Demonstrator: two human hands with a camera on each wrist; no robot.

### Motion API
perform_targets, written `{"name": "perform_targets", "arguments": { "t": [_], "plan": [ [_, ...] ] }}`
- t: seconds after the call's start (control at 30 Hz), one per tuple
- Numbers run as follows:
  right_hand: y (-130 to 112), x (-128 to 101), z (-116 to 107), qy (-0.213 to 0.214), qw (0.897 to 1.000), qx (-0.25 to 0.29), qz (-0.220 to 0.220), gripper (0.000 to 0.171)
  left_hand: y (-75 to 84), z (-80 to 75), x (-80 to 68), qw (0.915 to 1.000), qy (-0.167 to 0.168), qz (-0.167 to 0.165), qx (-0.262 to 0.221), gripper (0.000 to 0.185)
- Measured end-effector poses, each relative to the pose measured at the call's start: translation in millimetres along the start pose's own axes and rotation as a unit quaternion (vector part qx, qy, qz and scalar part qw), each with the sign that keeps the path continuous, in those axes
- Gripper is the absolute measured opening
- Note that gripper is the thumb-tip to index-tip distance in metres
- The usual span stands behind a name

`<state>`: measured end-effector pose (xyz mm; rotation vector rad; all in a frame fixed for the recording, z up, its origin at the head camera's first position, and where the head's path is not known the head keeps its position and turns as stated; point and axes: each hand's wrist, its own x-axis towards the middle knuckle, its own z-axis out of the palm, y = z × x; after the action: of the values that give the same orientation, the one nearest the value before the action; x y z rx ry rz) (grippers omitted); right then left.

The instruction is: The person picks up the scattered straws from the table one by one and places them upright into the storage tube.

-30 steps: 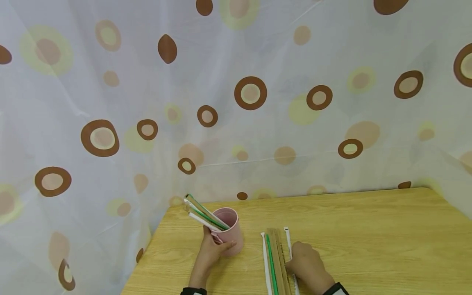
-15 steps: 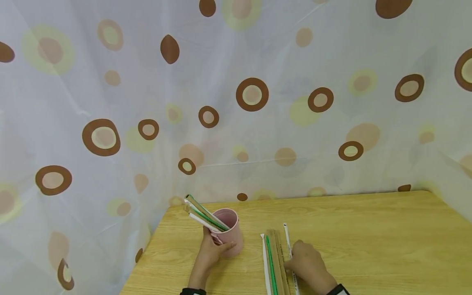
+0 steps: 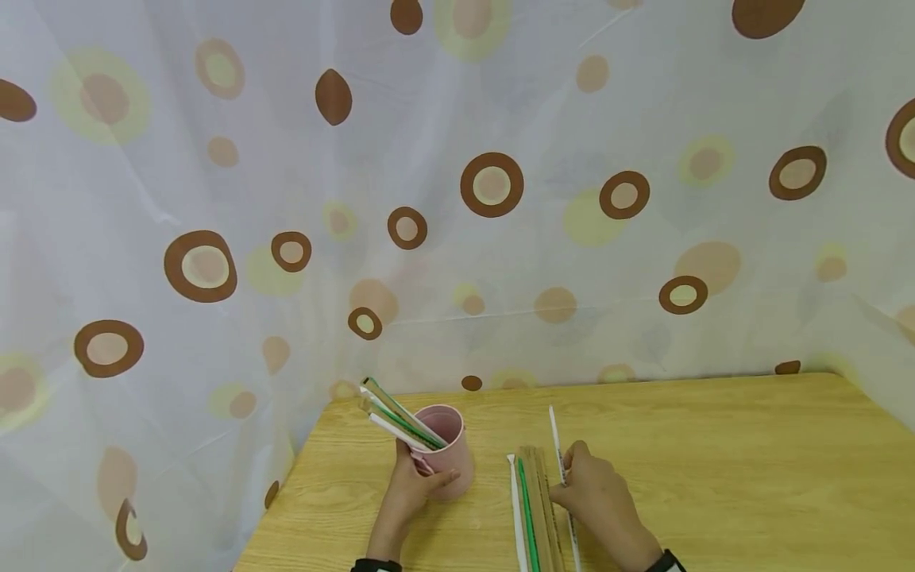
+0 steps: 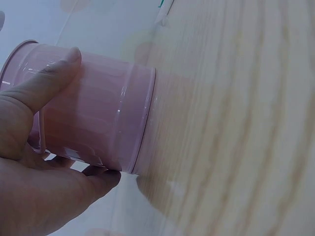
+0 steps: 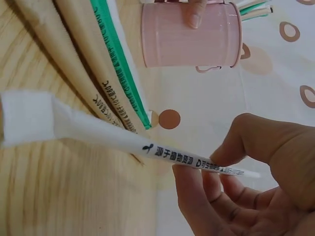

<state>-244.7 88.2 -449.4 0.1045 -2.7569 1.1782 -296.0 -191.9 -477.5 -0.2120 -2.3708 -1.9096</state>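
Since a second ago the white wrapped straw [image 3: 557,445] has risen: its far tip, which lay flat beside the bundle, now points further toward the back edge of the table [image 3: 715,445] and stands clear of the other straws. The pink cup and the hand on it have not shifted.

The right hand [image 3: 596,500] lies near the front edge of the table, wrist toward the person, knuckles up, fingers bent forward. It pinches the white wrapped straw between thumb and fingertips [image 5: 197,191]; the right wrist view shows the straw [image 5: 123,140] held off the wood, its folded paper end free in the air and printed text along its wrapper.

The left hand [image 3: 411,492] reaches forward from the front edge and grips the pink cup [image 3: 450,453] from the side, thumb [image 4: 44,83] laid along the wall near the rim and fingers curled round below. The cup stands upright toward the table's left rear corner, with several wrapped straws [image 3: 396,413] leaning out of it to the left.

Between the two hands, just left of the right hand, a row of wrapped straws [image 3: 532,500] lies flat on the table, running from the front edge toward the back: a white one, a green one and brown paper ones. The lifted straw is just right of this row, well apart from the cup.

A spotted curtain [image 3: 486,183] hangs behind the table.
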Motion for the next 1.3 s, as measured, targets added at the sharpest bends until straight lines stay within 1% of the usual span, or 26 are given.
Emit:
{"name": "perform_targets", "arguments": {
  "t": [0.23, 0.47, 0.63, 0.9, 1.07, 1.3],
  "plan": [
    [-8, 2, -8, 0.026, 0.999, 0.027, -0.013, 0.027, -0.5, -0.1, -0.6, 0.9999, -0.006, 0.003, -0.011, 0.108],
    [-18, 3, -18, 0.067, 0.996, 0.036, -0.036, 0.029, 0.1, 0.5, 0.2, 1.0000, -0.004, 0.009, 0.003, 0.110],
    [-26, 0, -24, 0.091, 0.993, 0.059, -0.044, 0.028, 0.5, 0.9, 0.3, 1.0000, -0.003, 0.009, 0.002, 0.111],
    [-33, -1, -29, 0.133, 0.985, 0.073, -0.081, 0.027, 1.3, -0.1, -0.9, 1.0000, -0.002, 0.006, 0.000, 0.106],
    [-35, -3, -31, 0.143, 0.982, 0.081, -0.089, 0.028, 0.1, 0.4, -1.1, 0.9999, -0.004, 0.004, -0.011, 0.107],
    [-39, -4, -33, 0.145, 0.980, 0.091, -0.101, 0.029, -0.4, 1.4, -1.0, 0.9998, -0.004, 0.010, -0.019, 0.106]
  ]
}}
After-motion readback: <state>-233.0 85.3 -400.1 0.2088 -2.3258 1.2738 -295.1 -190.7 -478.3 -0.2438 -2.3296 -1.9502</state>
